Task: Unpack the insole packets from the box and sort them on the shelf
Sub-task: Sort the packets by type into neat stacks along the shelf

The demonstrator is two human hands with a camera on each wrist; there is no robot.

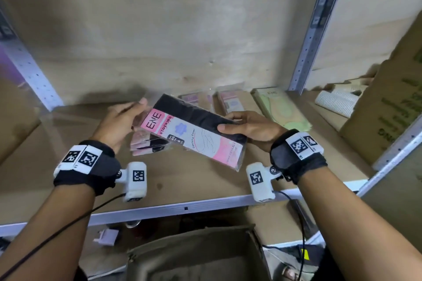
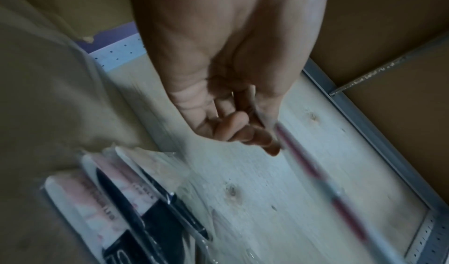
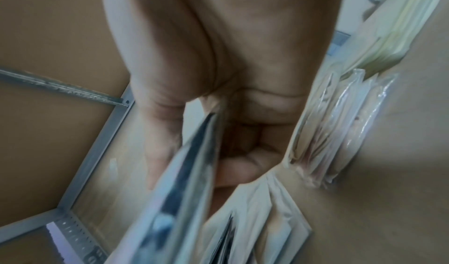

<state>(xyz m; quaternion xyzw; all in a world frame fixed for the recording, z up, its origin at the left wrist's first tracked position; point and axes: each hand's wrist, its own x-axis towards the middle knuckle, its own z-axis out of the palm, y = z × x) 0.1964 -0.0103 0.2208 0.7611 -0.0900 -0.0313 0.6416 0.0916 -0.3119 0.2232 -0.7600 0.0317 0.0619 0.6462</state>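
Observation:
I hold a pink and black packet (image 1: 194, 134) marked ENE above the wooden shelf (image 1: 68, 166), tilted down to the right. My right hand (image 1: 230, 123) grips its right end, thumb on top and fingers behind. At its clear left end is my left hand (image 1: 139, 109); in the blurred left wrist view the packet's edge (image 2: 316, 172) seems to run between that hand's (image 2: 255, 133) thumb and loosely curled fingers. A small stack of like packets (image 1: 148, 143) lies on the shelf under the held one. The right wrist view shows the packet (image 3: 184, 191) edge-on in my right hand (image 3: 233, 168).
Pink packets (image 1: 230, 102) and a pile of green ones (image 1: 283, 109) lie along the back of the shelf. A cardboard carton (image 1: 388, 109) and white rolls (image 1: 338, 100) fill the right end. An open brown box (image 1: 196, 253) stands below the shelf's metal front edge (image 1: 182, 209).

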